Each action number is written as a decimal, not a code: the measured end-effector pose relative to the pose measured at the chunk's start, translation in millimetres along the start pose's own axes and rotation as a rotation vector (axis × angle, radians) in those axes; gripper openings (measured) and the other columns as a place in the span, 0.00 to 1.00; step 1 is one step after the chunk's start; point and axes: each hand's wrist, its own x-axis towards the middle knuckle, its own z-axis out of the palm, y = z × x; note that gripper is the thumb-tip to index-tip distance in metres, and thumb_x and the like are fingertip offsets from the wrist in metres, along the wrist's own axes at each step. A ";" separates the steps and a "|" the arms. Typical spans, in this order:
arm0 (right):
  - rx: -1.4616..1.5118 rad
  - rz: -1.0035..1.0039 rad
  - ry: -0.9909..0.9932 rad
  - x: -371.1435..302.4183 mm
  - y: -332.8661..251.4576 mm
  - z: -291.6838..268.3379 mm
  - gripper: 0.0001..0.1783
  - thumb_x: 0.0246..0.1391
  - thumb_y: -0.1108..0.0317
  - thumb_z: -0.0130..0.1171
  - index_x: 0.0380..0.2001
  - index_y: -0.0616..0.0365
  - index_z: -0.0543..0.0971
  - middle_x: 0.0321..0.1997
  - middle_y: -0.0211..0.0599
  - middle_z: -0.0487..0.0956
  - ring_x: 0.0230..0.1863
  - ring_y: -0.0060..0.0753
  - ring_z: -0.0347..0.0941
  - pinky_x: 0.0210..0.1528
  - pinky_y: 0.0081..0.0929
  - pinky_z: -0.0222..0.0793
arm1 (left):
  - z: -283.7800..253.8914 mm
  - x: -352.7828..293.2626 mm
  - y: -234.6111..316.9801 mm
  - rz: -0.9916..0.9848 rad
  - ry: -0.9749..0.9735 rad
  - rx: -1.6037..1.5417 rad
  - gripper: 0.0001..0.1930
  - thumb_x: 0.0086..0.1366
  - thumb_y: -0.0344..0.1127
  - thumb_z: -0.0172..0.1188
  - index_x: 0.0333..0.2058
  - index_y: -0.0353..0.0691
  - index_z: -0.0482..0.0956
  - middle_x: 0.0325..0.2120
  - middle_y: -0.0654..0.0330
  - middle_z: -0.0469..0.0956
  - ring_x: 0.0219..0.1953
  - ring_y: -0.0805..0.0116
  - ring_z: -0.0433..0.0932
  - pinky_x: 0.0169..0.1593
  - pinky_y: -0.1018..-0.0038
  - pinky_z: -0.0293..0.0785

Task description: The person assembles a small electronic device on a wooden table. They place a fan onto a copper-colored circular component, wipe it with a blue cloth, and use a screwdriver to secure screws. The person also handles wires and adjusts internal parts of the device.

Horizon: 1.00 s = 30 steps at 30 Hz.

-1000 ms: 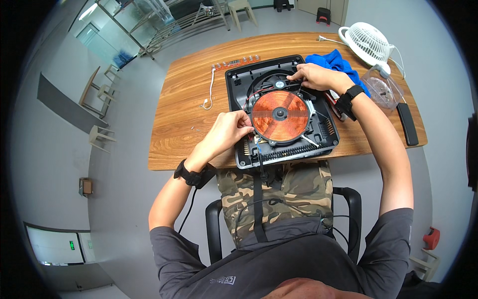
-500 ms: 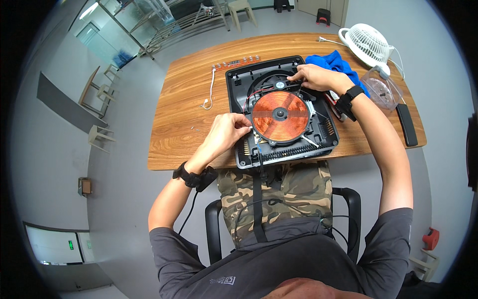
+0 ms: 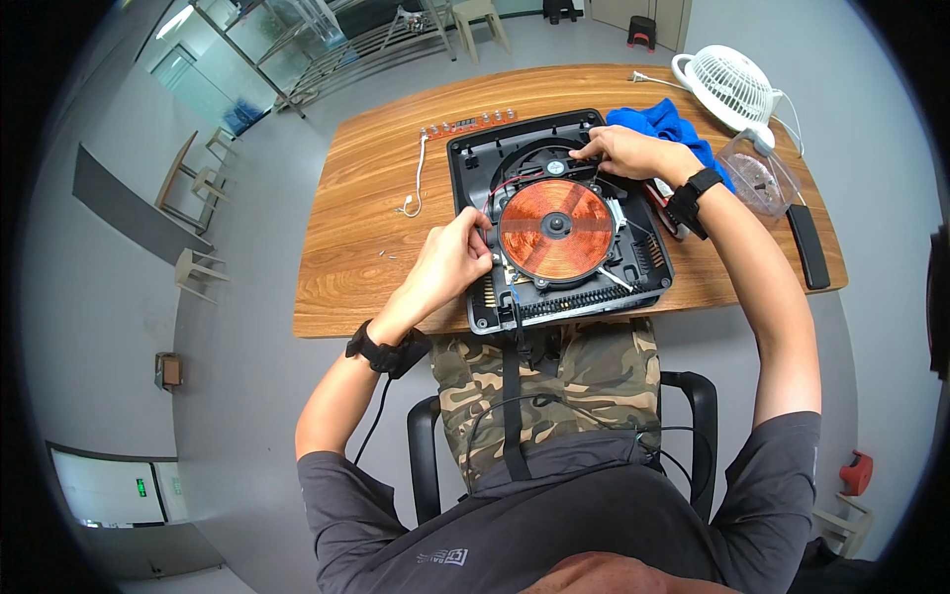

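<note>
An opened induction cooker lies on the table, its black plastic housing (image 3: 475,183) facing up. A round copper coil (image 3: 579,203) sits in it, with a black cooling fan (image 3: 556,169) behind. My left hand (image 3: 457,253) is at the housing's left edge beside the coil, fingers bent and tips pressed together; whatever is between them is hidden. My right hand (image 3: 633,155) lies over the far right corner of the housing. Its index finger stretches onto the fan frame, and its other fingers are partly hidden. Red and black wires run between fan and coil.
A red circuit strip (image 3: 470,125) with a white cable lies at the back left, tiny metal pieces (image 3: 389,256) nearer. On the right are a blue cloth (image 3: 661,126), a white fan (image 3: 727,84), a clear plastic container (image 3: 757,178) and a black bar (image 3: 808,247).
My left hand's fingers have shifted slightly, the index finger lifting and moving away from me along the housing's left edge. My right hand keeps its place on the fan.
</note>
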 end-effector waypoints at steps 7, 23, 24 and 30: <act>0.008 0.030 0.006 -0.1 -3.1 -1.7 0.31 0.50 0.79 0.63 0.60 0.52 0.79 0.47 0.49 0.79 0.51 0.52 0.75 0.57 0.40 0.71 | 8.8 6.2 6.9 0.175 -0.042 0.043 0.35 0.55 0.18 0.61 0.61 0.33 0.60 0.21 0.52 0.78 0.26 0.54 0.81 0.34 0.63 0.76; -0.005 -0.011 0.008 -0.2 -1.2 -1.6 0.31 0.51 0.81 0.59 0.61 0.53 0.78 0.44 0.49 0.77 0.48 0.51 0.76 0.53 0.40 0.72 | 11.3 12.6 5.5 0.311 -0.042 0.198 0.45 0.54 0.17 0.60 0.69 0.31 0.49 0.23 0.48 0.79 0.26 0.49 0.81 0.34 0.60 0.76; 0.000 -0.002 0.014 0.5 -1.5 -1.3 0.32 0.49 0.80 0.61 0.60 0.53 0.79 0.45 0.49 0.78 0.48 0.51 0.76 0.53 0.39 0.72 | 11.5 12.5 5.5 0.304 -0.040 0.193 0.45 0.54 0.17 0.60 0.69 0.31 0.49 0.23 0.48 0.79 0.26 0.49 0.81 0.34 0.60 0.76; 0.004 -0.001 0.026 2.0 3.5 2.3 0.32 0.48 0.80 0.63 0.60 0.52 0.79 0.44 0.48 0.79 0.47 0.50 0.76 0.53 0.38 0.73 | 10.2 13.9 7.2 0.269 -0.061 0.162 0.44 0.54 0.17 0.60 0.69 0.31 0.50 0.22 0.48 0.78 0.26 0.49 0.81 0.34 0.60 0.76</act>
